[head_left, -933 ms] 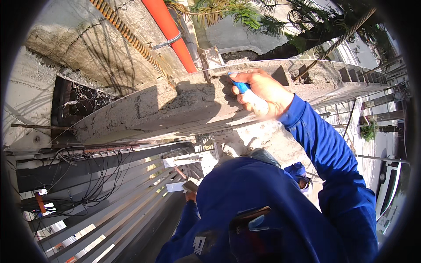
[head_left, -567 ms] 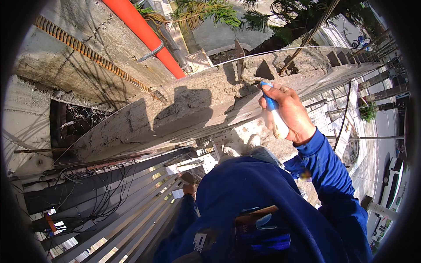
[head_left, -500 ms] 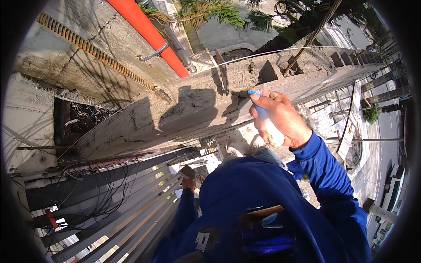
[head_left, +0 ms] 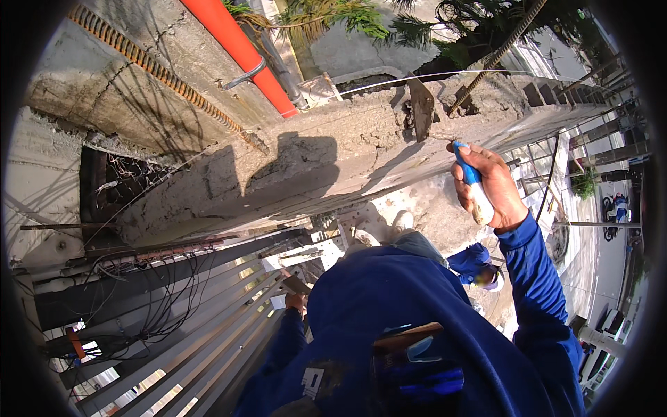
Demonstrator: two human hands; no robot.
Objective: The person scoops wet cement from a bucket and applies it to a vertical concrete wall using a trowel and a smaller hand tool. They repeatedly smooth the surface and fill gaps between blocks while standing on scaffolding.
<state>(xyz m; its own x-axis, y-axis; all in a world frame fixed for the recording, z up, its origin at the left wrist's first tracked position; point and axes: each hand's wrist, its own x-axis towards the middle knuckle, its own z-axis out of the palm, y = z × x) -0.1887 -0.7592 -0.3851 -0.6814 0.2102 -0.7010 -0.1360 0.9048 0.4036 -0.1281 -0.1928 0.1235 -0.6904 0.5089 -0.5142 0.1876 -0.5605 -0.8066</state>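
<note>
And here the right grip [head_left: 495,186] wraps the blue-and-white handle [head_left: 470,174], thumb forward, apparently to steady the metal blade [head_left: 422,108] over the concrete wall [head_left: 361,125], though the left grip [head_left: 295,301] is too small to tell.

Trowel [head_left: 470,169] in the right hand [head_left: 495,184] over the wall [head_left: 368,128], pipe [head_left: 244,59] beyond it, railing [head_left: 182,339] lower left

Orange pipe [head_left: 235,48] (metal hook [head_left: 243,78] across it); green branches [head_left: 361,21]; black cables [head_left: 111,344], lower left.
</note>
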